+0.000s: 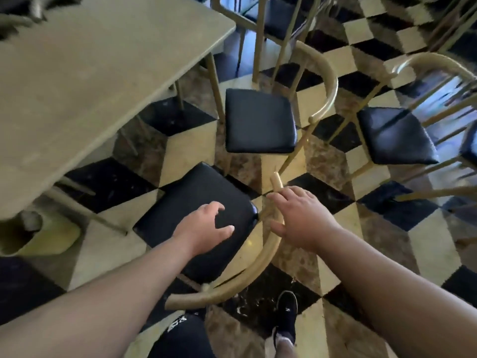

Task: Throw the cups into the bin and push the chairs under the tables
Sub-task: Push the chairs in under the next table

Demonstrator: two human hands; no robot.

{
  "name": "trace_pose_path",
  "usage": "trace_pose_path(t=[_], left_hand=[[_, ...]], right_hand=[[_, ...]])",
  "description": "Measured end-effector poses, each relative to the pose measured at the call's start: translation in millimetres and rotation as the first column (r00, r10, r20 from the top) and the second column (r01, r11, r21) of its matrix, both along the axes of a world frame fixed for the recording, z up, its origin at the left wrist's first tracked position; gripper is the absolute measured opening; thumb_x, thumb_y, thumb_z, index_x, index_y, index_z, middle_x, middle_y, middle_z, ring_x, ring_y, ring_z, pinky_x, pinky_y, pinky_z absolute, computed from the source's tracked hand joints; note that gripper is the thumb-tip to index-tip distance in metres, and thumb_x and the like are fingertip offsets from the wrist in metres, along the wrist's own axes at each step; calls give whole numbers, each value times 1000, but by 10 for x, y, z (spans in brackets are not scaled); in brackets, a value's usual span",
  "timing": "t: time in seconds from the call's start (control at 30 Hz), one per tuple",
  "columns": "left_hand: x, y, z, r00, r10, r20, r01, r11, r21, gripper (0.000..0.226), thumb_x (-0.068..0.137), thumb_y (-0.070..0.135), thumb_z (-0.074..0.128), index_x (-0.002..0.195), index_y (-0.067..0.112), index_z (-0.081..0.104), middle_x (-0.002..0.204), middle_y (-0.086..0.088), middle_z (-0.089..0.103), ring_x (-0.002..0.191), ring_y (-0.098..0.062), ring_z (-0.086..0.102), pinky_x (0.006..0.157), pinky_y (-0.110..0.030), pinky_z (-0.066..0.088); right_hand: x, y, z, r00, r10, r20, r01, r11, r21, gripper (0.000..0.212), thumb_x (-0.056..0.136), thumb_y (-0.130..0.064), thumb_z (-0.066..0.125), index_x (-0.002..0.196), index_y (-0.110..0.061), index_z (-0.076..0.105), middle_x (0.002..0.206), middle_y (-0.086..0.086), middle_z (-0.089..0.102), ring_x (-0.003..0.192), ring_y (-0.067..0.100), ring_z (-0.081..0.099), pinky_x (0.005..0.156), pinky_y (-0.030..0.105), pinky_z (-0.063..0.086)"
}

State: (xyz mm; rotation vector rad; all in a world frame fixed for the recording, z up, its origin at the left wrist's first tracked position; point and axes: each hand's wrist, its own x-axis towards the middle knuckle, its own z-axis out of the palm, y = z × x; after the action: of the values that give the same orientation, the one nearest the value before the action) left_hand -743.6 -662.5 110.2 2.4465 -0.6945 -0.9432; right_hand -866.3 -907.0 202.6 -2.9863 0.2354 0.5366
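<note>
A chair with a black padded seat (180, 202) and a curved gold backrest (253, 270) stands just in front of me, pulled out from the grey table (85, 81). My right hand (296, 218) rests over the upper part of the backrest, fingers wrapped loosely around the tube. My left hand (204, 228) hovers over the seat with fingers spread and holds nothing. A second chair with a black seat (259, 121) stands further ahead beside the table's corner. No cups show.
A third chair (395, 135) stands at the right and another chair (273, 19) at the top. A yellowish bin (51, 239) sits under the table's near end. My shoe (285, 319) is on the checkered floor.
</note>
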Motion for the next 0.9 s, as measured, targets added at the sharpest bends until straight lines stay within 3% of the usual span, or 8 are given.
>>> trace_pose_path(t=[0.1,0.27,0.4,0.5,0.6,0.67,0.77,0.9], left_hand=[[-158,41,-68,999,53,-3,-53,994,97,63,88,72,61,141,41,47,136,14,61,109,-11,60,84,-35,52],[-679,-132,-87,971,238,-18,-229,950,213,68,85,76,61,142,41,47,139,15,61,118,-15,63,92,-41,54],[-1150,-321,-157,933,348,-96,-313,912,267,90,70,96,55,143,45,45,136,18,59,115,-14,63,92,-41,55],[-1417,-376,-249,933,314,-175,-236,902,362,97,65,98,59,142,42,44,130,14,61,112,-18,63,92,-43,54],[-1582,-359,-351,987,137,-84,-79,867,493,66,80,71,70,133,35,54,114,10,64,98,-19,60,89,-43,53],[-1619,-318,-427,994,105,-37,-68,840,539,46,88,54,69,127,31,57,109,6,65,94,-21,60,85,-42,50],[-1592,-259,-478,995,99,-10,-74,811,581,25,92,42,67,113,31,60,101,5,67,87,-23,62,77,-43,42],[-1454,-59,-525,993,119,1,-94,786,611,23,92,32,66,115,34,63,102,6,70,91,-23,66,82,-44,42]], right_hand=[[186,-174,-217,990,141,-25,-140,988,58,67,102,-62,44,161,-34,36,158,-4,50,152,24,38,126,46,25],[256,-610,-612,930,359,-78,-349,929,123,69,99,-65,43,161,-35,36,154,-6,54,149,22,41,124,45,28],[210,-908,-916,824,538,-175,-514,842,166,82,92,-76,44,163,-37,29,166,-5,41,157,23,28,128,48,17],[267,-983,-1100,714,650,-261,-637,757,141,88,91,-76,56,165,-37,26,168,-3,37,159,27,24,130,56,10],[322,-900,-1234,626,706,-332,-722,685,95,78,95,-61,64,161,-35,31,159,1,45,154,33,31,128,64,12],[367,-784,-1341,565,742,-362,-783,620,49,66,97,-49,65,156,-32,39,150,3,51,147,36,38,124,71,10],[444,-656,-1450,544,752,-372,-808,589,8,48,98,-28,60,145,-31,52,135,3,59,136,36,49,123,73,10],[693,-454,-1511,483,788,-381,-853,521,-5,32,97,-23,60,128,-30,65,122,-1,67,124,32,59,122,71,16]])
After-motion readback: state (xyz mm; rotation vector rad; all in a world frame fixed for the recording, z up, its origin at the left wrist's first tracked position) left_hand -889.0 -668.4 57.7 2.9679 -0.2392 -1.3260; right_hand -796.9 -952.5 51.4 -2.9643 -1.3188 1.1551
